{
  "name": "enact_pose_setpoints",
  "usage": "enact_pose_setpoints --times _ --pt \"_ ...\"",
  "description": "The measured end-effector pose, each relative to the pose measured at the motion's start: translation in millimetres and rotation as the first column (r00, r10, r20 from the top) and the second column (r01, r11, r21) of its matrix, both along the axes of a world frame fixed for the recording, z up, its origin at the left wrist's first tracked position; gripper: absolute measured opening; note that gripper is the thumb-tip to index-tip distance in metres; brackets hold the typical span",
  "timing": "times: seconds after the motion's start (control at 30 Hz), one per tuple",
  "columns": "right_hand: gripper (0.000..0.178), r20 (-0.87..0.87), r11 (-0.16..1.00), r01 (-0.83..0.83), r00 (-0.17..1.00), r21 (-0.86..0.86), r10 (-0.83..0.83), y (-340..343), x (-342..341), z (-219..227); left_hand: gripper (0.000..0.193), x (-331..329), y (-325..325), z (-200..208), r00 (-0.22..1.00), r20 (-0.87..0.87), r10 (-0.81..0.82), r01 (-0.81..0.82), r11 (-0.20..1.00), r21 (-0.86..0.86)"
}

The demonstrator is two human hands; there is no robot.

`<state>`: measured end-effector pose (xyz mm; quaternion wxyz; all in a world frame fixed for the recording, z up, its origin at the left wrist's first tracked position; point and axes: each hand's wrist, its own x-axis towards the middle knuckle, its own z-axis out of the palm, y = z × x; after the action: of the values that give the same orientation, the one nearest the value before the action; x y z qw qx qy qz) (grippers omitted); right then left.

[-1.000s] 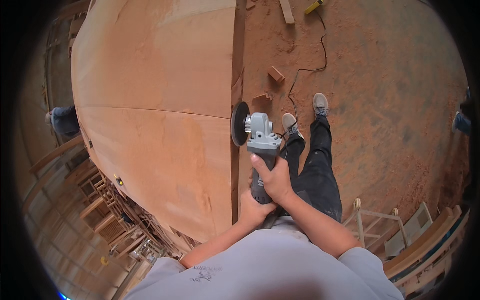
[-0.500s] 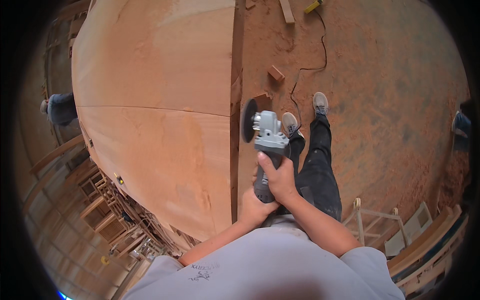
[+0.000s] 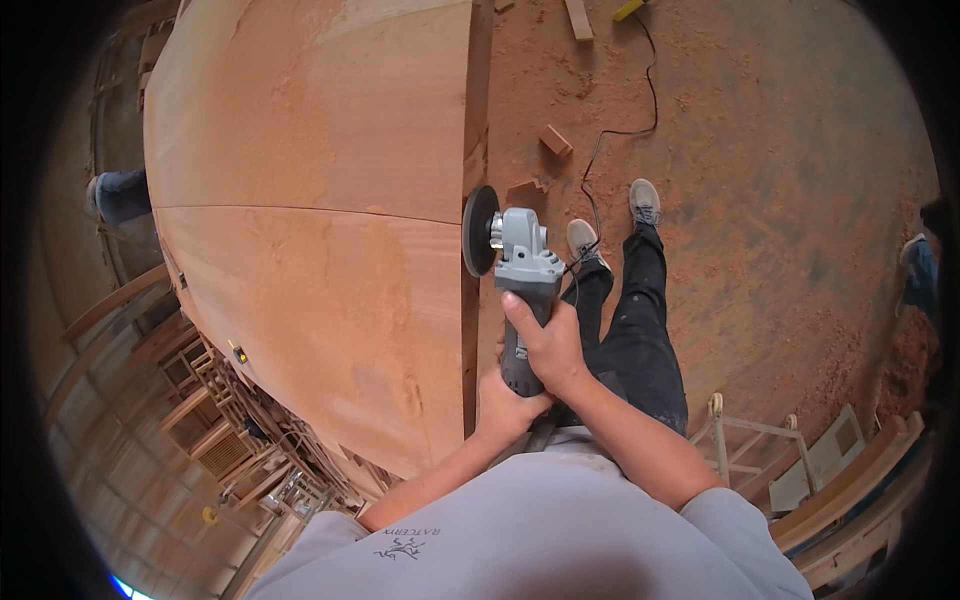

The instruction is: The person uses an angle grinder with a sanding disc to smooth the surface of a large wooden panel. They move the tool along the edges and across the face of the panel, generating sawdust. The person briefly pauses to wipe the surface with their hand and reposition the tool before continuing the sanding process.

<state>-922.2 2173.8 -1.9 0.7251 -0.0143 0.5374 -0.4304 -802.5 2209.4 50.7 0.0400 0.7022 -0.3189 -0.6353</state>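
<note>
Both my hands are wrapped round an angle grinder (image 3: 528,265) with a grey metal head and a dark body. My right hand (image 3: 553,347) grips the upper body, its thumb lying along the top. Lower down, my left hand (image 3: 506,405) closes round the rear end, its fingers partly hidden behind the tool. The dark round disc (image 3: 481,231) stands on edge, facing the side of a large wooden slab (image 3: 320,300) on my left. In the picture the disc overlaps the slab's edge; whether it touches, I cannot tell.
A black cord (image 3: 594,160) runs over the dusty floor (image 3: 770,230) to a yellow object (image 3: 628,10). Wood offcuts (image 3: 555,140) lie near my feet. A metal frame (image 3: 745,440) and stacked boards (image 3: 850,500) stand at lower right. Other people's legs show at far left and far right.
The grinder has moved slightly left and a little away from me in both hands, bringing its disc to the slab's edge. My grip looks the same.
</note>
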Motion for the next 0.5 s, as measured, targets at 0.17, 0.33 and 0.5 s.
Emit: enact_pose_setpoints --times 0.17,0.33,0.5 --pt "0.045 -0.001 0.998 0.056 0.998 -0.024 -0.056 -3 0 6 0.042 4 5 -4 1.0 -0.008 -0.028 0.028 1.0 -0.013" --pt "0.045 -0.031 1.0 0.012 0.999 0.009 -0.012 -16 -12 6 0.035 -10 -12 2 0.999 -0.024 0.037 -0.036 0.999 0.037" --pt "0.045 -0.003 0.999 0.028 1.0 -0.015 -0.028 -15 -12 7 0.026 -17 -16 6 0.999 0.04 -0.02 0.021 1.0 -0.018"
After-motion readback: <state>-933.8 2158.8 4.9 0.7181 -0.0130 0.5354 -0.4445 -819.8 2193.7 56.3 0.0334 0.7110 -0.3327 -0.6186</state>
